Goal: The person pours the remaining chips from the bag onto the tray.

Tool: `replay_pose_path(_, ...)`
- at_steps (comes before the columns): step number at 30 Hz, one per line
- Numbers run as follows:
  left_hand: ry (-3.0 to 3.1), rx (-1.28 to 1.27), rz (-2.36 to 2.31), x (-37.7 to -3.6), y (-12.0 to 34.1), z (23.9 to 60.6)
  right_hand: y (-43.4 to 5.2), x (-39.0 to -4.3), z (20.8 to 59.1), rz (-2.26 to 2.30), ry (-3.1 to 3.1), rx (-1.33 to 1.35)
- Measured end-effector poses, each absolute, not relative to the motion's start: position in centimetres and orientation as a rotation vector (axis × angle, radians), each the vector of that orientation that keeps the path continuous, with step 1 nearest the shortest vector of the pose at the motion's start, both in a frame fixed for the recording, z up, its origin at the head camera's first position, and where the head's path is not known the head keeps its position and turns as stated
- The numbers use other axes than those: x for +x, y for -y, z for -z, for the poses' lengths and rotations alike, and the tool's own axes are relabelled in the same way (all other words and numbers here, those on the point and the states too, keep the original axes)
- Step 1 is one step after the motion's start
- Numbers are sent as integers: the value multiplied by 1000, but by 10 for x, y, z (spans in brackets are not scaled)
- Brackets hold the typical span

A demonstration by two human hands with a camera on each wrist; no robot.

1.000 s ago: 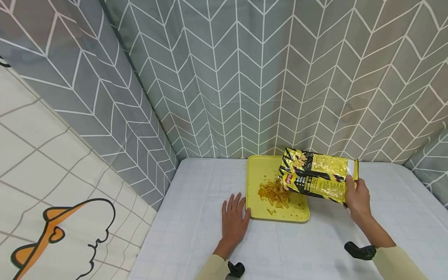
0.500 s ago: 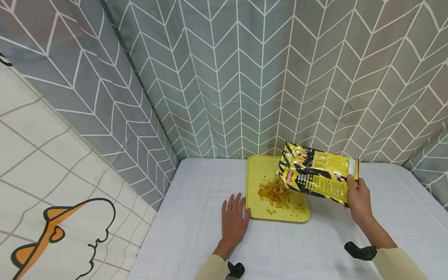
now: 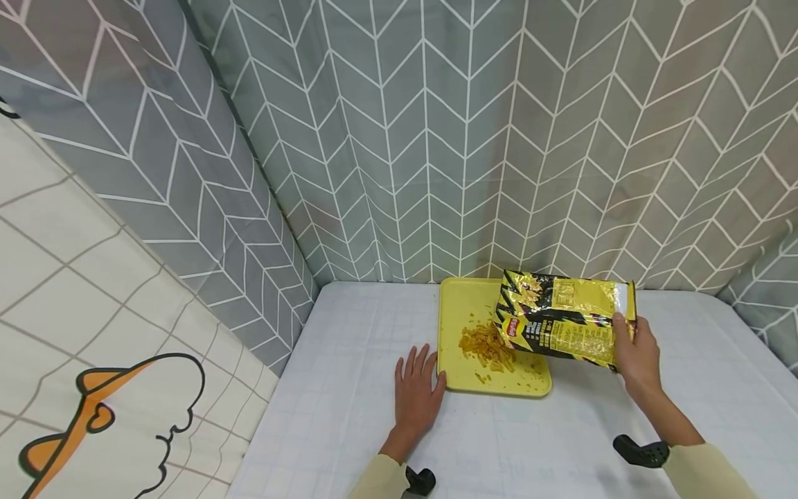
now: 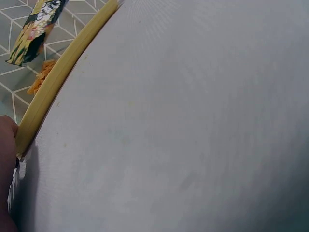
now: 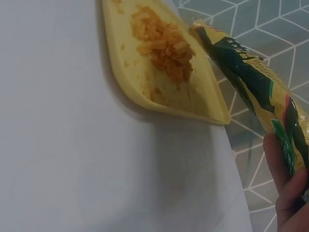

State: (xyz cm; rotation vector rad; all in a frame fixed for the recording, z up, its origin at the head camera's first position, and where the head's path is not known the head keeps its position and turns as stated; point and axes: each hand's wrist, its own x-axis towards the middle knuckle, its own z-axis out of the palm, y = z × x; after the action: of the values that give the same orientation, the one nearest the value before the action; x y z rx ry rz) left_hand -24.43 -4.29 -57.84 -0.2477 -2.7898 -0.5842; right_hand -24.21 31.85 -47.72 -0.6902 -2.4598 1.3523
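I see the grey curtain (image 3: pixel 474 138) with its white zigzag lines closing off the back and both sides of the scene, and a cream sheet (image 3: pixel 93 333) with an orange and black cartoon drawing hanging at the far left. Below them the table (image 3: pixel 349 416), under a pale checked cloth, fills the lower half of the head view. On it, close to the back curtain, lies the yellow tray (image 3: pixel 458 305), and a heap of orange snack sticks (image 3: pixel 489 343) sits on the tray's middle with crumbs scattered toward its near edge. The snack bag (image 3: pixel 561 315), yellow and black foil, hangs tilted above the tray's right side, its mouth low over the heap; it covers the tray's right rim from my head view. My right hand (image 3: pixel 636 353) grips the bag's far end, fingers curled around it. My left hand (image 3: pixel 416 391) lies flat on the cloth with fingers straight and spread, the thumb touching the tray's near left corner, holding nothing. 2 small black mounts (image 3: pixel 642 452) show at my wrists.
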Motion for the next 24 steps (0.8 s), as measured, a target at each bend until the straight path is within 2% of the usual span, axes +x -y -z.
replay_pose_path(24, 2780, -253, 572, -244, 42, 577, -323, -244, 477, -1372, 2438, -712)
